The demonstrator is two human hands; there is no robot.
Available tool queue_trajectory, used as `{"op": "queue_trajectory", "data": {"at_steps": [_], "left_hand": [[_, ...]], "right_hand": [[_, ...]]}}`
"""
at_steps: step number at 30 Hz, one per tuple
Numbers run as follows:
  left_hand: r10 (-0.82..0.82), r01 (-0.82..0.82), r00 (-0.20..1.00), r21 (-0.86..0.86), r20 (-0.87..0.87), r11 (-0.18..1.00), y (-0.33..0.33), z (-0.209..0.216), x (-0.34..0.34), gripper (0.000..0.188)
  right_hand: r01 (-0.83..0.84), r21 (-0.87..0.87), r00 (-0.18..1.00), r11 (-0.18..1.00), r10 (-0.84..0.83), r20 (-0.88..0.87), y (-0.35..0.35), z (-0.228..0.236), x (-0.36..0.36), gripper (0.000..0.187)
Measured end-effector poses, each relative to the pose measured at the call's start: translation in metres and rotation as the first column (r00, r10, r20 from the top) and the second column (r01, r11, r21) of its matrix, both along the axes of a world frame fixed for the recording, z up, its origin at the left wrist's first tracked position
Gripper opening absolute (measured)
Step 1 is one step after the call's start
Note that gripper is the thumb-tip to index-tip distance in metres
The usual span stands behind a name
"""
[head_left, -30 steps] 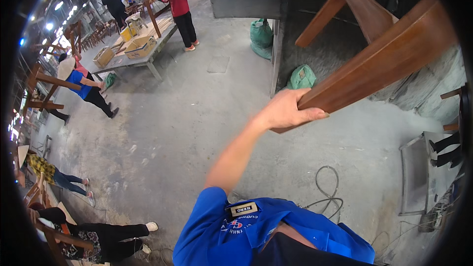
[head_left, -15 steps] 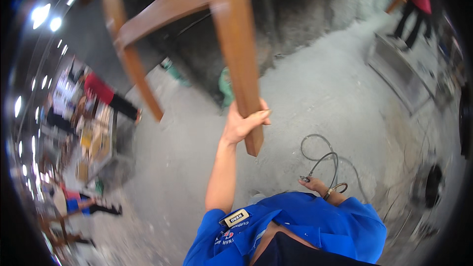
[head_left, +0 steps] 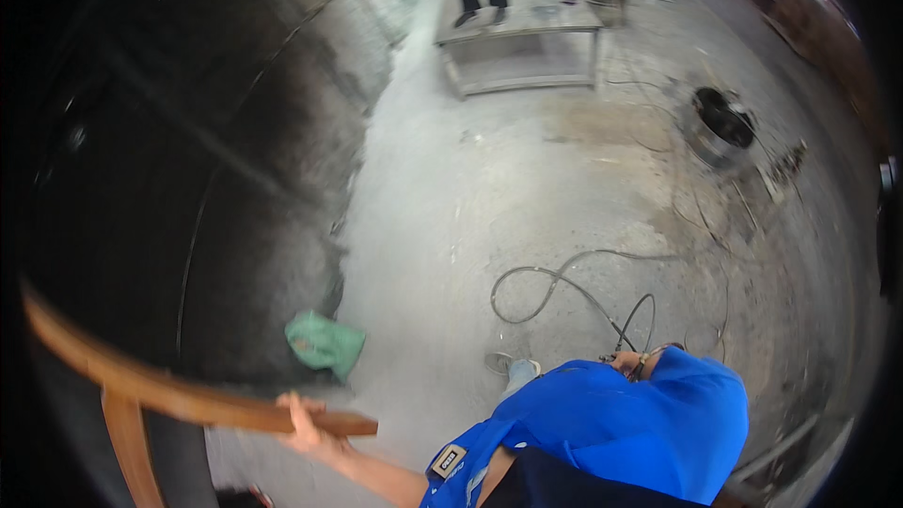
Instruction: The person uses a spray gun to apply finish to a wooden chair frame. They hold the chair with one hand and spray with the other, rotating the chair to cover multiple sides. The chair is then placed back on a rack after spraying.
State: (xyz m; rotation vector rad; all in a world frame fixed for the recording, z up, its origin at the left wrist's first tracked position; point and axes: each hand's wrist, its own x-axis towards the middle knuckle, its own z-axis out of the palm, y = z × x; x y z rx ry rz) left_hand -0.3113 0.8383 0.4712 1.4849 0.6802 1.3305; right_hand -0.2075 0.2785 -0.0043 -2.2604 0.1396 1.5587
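grey floor (head_left: pixel 433 216) spreads out toward a low surface (head_left: pixel 557 26) at the far end. on my feed, the left hand (head_left: pixel 304 426) is wrapped around the wooden frame (head_left: pixel 202 404) near its tip; the frame sits lower left, near a green bag (head_left: pixel 324 342). a hose (head_left: pixel 588 298) runs to the right hand (head_left: pixel 625 363), whose grip i cannot tell.

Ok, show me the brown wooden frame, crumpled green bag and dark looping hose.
Brown wooden frame (head_left: pixel 193 402): head view, middle of its long bar.
Crumpled green bag (head_left: pixel 324 343): head view, its middle.
Dark looping hose (head_left: pixel 561 276): head view, where it crosses itself.
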Motion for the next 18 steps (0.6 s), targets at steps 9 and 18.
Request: {"op": "queue_trajectory", "data": {"at_steps": [9, 18], "left_hand": [[0.082, -0.075, 0.995, -0.123, 0.059, 0.99, 0.091, -0.016, 0.022, 0.045], [0.268, -0.272, 0.935, -0.016, 0.232, 0.962, 0.083, 0.0, 0.103, 0.043]], "right_hand": [[0.01, -0.144, 0.936, 0.989, 0.042, 0.348, 0.125, 0.008, 0.074, 0.101], [-0.206, -0.09, 0.945, 0.974, 0.223, 0.241, 0.209, 0.1, 0.206, 0.107]]}}
